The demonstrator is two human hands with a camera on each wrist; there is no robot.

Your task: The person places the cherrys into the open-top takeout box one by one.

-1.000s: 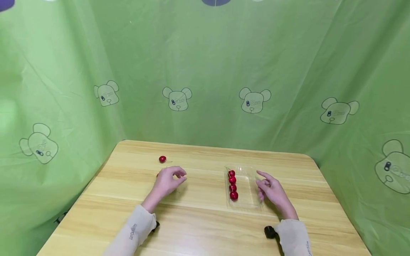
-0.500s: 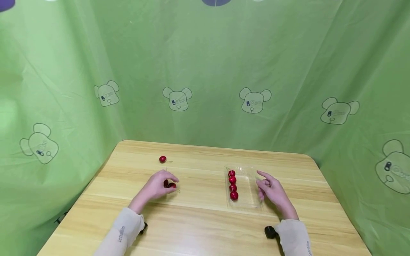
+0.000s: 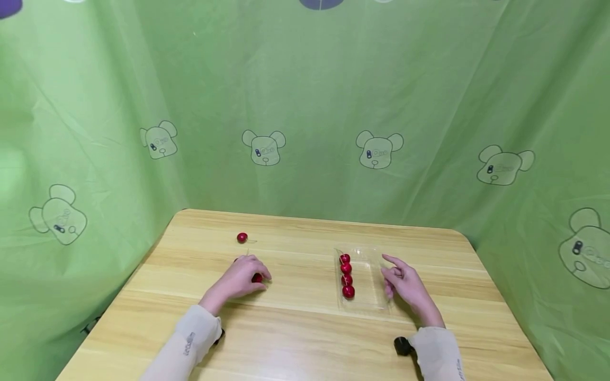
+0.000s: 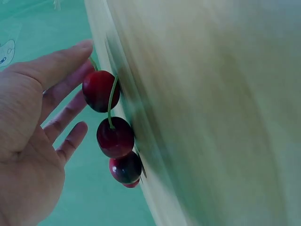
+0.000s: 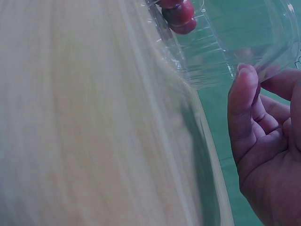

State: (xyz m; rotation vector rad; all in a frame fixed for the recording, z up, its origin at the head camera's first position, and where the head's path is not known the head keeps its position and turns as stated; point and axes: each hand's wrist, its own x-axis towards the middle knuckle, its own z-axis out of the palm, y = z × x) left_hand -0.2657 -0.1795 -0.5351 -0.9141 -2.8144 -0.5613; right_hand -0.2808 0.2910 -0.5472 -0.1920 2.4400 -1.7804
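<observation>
My left hand (image 3: 240, 278) reaches low over a group of cherries on the left of the table. In the head view its thumb and index fingertip flank one red cherry (image 3: 257, 278). The left wrist view puts the thumb beside the stem of the top cherry (image 4: 101, 92), with two more cherries (image 4: 115, 136) just past it. The left fingers are loosely bent, not closed on the fruit. At the right, a clear plastic tray (image 3: 371, 305) has a column of several cherries (image 3: 346, 268) along its left side. My right hand (image 3: 405, 286) holds the tray's right rim, thumb (image 5: 244, 89) at its edge.
A lone cherry (image 3: 242, 238) with its stem lies farther back on the left of the wooden table (image 3: 305, 338). A green curtain (image 3: 314, 174) with bear faces hangs behind and at both sides.
My left hand moved left and toward me, uncovering the cherries, then slightly forward and right so that it covers them more. The right hand and tray have stayed in place.
</observation>
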